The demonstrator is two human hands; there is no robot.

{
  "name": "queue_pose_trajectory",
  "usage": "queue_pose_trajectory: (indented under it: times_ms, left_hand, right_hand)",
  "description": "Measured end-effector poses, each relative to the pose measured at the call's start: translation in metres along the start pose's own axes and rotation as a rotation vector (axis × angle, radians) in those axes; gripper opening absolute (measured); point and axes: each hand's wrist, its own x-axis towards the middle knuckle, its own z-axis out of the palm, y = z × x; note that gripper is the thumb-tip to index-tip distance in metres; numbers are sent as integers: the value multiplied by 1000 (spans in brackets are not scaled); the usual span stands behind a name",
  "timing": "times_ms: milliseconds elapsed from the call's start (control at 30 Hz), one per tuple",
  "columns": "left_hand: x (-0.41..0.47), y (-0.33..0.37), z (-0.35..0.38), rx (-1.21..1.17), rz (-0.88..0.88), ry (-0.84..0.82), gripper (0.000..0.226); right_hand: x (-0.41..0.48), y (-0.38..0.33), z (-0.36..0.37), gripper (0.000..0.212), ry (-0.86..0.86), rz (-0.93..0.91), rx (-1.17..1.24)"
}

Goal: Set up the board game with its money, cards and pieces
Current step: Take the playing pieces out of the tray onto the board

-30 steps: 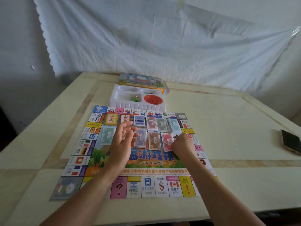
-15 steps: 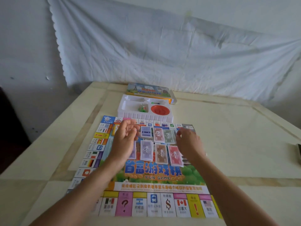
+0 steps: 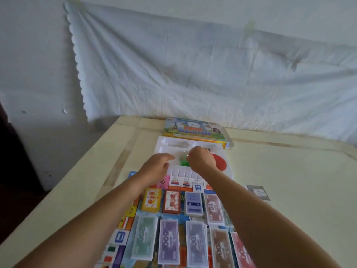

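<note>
Two bare forearms stretch up the frame from the bottom edge, over a game board [image 3: 257, 192] on a pale table [image 3: 289, 180]. Money stacks [image 3: 167, 241] and card decks [image 3: 151, 199] lie in rows on the board. At centre frame, both hands are over a white tray [image 3: 193, 146] whose long side runs left to right. Small green pieces [image 3: 183, 161] sit in the tray, between the hands. The right hand [image 3: 201, 159] is nearer, curled directly beside them; blur hides whether it grasps any. The left hand [image 3: 159, 165] points loosely extended fingers toward them, holding nothing.
</note>
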Motion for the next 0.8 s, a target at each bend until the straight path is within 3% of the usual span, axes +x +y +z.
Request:
queue_pose_trajectory:
  times_ms: [267, 533, 667, 800]
  left_hand:
    - [17, -22, 17, 32, 0, -42, 38]
    - [10, -19, 19, -41, -14, 43, 36]
    - [-2, 6, 1, -339, -102, 317, 38]
    - [-44, 48, -26, -981, -195, 277, 28]
  right_hand:
    - [40, -2, 29, 22, 56, 55, -180]
    - [35, -4, 33, 18, 186, 99, 139]
    - [4, -9, 9, 13, 325, 51, 542]
    - [-69, -21, -20, 18, 359, -71, 808]
